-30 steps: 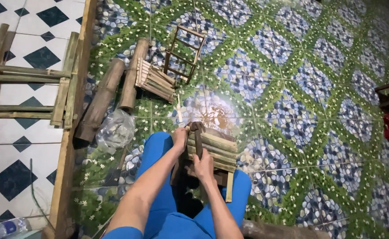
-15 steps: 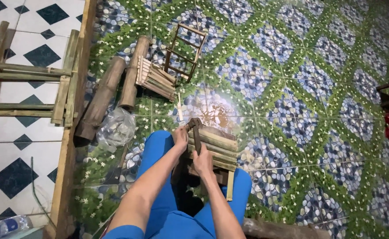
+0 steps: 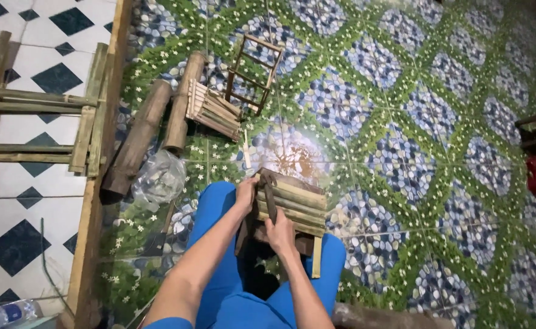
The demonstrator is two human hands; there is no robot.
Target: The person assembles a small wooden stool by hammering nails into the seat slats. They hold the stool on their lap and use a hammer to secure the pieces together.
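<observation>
below, both hands [image 3: 262,210] grip a bamboo stool [image 3: 292,204] over flowered pebble-print flooring [image 3: 402,122].

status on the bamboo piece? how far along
Done: several bamboo slats sit side by side on the small stool-like frame between the knees. In hand: left hand grips the frame's left edge; right hand presses a dark tool or strip against the slats, which one I cannot tell. Left, judging by loose stock: a slat bundle, two bamboo poles and a bare small frame lie unused.
</observation>
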